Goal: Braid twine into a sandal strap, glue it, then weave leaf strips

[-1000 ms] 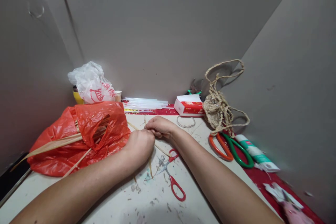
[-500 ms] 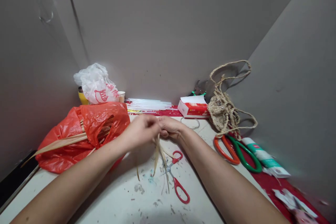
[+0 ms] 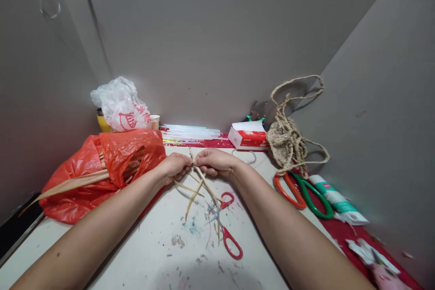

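Between my two hands is a small bundle of pale dried-leaf strips (image 3: 205, 182), with loose ends fanning down toward me and a short stub poking up above the fingers. My left hand (image 3: 176, 166) is closed, pinching the strips from the left. From the other side my right hand (image 3: 215, 161) pinches them at the same spot, its fingertips almost touching the left ones. A pair of red-handled scissors (image 3: 231, 241) lies spread on the white table just below, under some strip ends. Fingers partly hide the join of the strips.
At left, a red plastic bag (image 3: 79, 156) holds more dried strips, with a white plastic bag (image 3: 118, 104) behind. Clear sticks (image 3: 190, 132) and a red-and-white box (image 3: 249, 138) line the wall. To the right are a braided cord (image 3: 288, 142), green-and-orange handles (image 3: 314, 197) and a white-and-teal packet (image 3: 340, 201).
My left hand has moved left and down from above the right hand, and both now pinch the strips side by side. The strip ends have spread apart. The view has shifted slightly.
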{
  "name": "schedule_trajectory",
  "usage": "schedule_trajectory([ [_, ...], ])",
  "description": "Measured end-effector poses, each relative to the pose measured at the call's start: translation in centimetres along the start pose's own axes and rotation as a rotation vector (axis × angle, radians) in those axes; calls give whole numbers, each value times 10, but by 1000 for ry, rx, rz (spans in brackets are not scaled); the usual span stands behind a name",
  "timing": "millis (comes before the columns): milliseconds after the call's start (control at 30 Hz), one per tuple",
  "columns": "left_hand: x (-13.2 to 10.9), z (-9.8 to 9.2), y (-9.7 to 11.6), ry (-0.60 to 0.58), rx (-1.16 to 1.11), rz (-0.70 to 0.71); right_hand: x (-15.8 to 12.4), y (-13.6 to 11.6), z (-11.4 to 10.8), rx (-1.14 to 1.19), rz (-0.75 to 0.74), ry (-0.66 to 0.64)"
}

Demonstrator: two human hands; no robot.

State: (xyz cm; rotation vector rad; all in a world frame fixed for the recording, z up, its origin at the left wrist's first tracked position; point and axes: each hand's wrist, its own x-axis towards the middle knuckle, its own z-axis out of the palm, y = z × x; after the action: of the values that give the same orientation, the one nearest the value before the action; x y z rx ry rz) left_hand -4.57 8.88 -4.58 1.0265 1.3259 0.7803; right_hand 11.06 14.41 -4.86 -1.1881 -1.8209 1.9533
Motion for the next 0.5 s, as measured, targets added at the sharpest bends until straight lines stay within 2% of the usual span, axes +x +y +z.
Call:
schedule_trajectory([
  [333,7,2,-5,109,180,52,-7,-12,12,-427,-54,206],
  [500,6,4,-3,102,204,45,-10,-16,16,-541,-72,295],
])
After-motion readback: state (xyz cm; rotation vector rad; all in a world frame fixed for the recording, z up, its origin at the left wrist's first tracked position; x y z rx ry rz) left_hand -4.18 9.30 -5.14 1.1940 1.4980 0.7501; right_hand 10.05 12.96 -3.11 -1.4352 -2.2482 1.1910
